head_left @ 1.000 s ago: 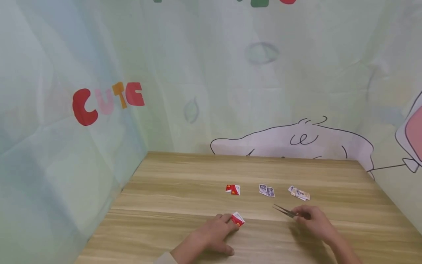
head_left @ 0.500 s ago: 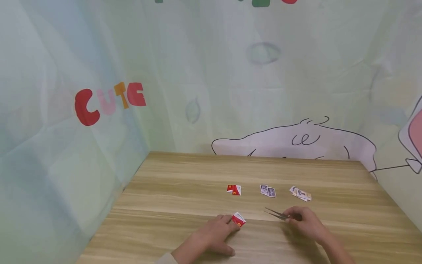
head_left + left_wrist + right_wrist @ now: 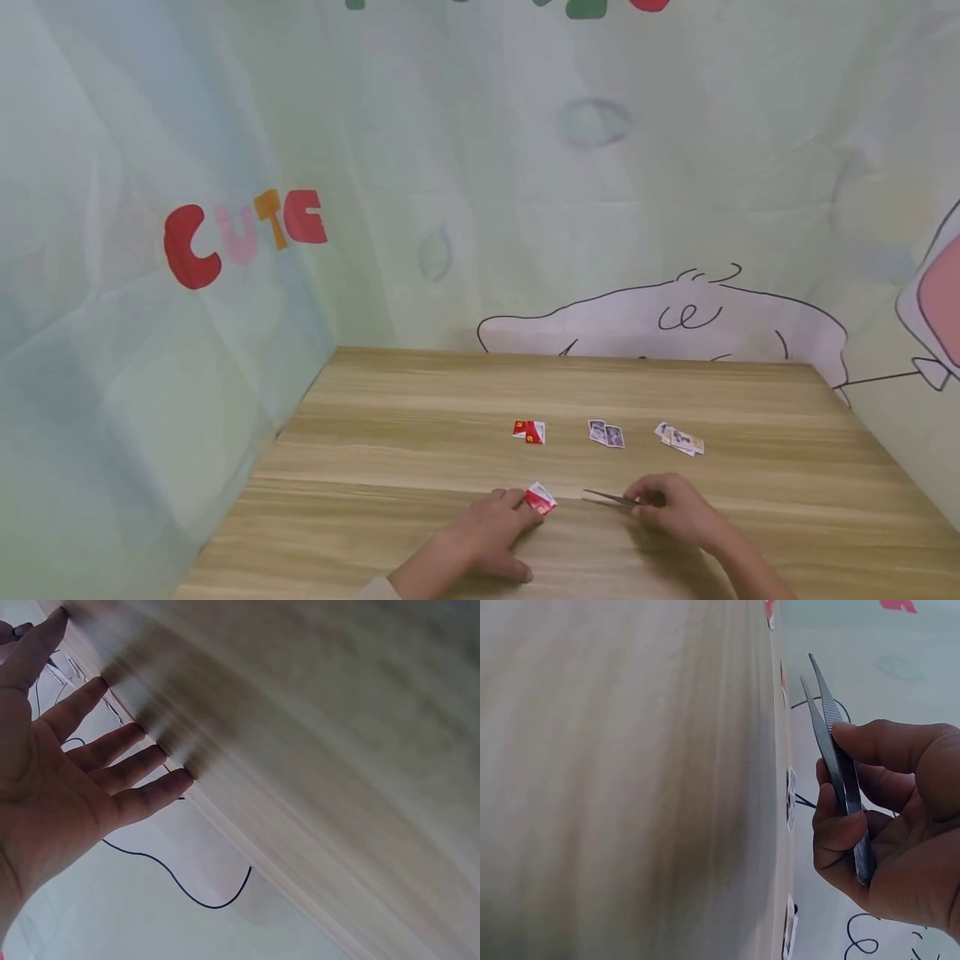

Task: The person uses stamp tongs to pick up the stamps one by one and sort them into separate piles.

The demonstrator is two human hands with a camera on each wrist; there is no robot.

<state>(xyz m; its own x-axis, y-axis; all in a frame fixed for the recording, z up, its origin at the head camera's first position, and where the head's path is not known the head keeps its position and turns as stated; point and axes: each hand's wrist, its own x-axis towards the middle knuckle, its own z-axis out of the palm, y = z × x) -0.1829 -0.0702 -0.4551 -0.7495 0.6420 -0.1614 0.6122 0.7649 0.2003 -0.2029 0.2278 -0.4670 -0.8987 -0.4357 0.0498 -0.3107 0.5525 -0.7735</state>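
My left hand (image 3: 491, 529) rests on the wooden table with its fingers spread and straight. Its fingertips (image 3: 180, 778) touch the tabletop in the left wrist view. At the index fingertip lies a small red-and-white card (image 3: 540, 499). My right hand (image 3: 675, 510) pinches a pair of metal tweezers (image 3: 834, 742) between thumb and fingers. The two tips of the tweezers stand slightly apart with nothing between them. In the head view they point left, a short way to the right of the red-and-white card.
Farther back lie a pair of red-and-white cards (image 3: 529, 432), a pair of grey picture cards (image 3: 606, 434) and a few overlapping tan cards (image 3: 681, 438). Printed cloth walls (image 3: 405, 250) border the wooden table (image 3: 390, 458) at the back and sides.
My right hand has moved left with the tweezers, bringing their tips closer to the card by my left hand. The left hand and the cards stay in place.
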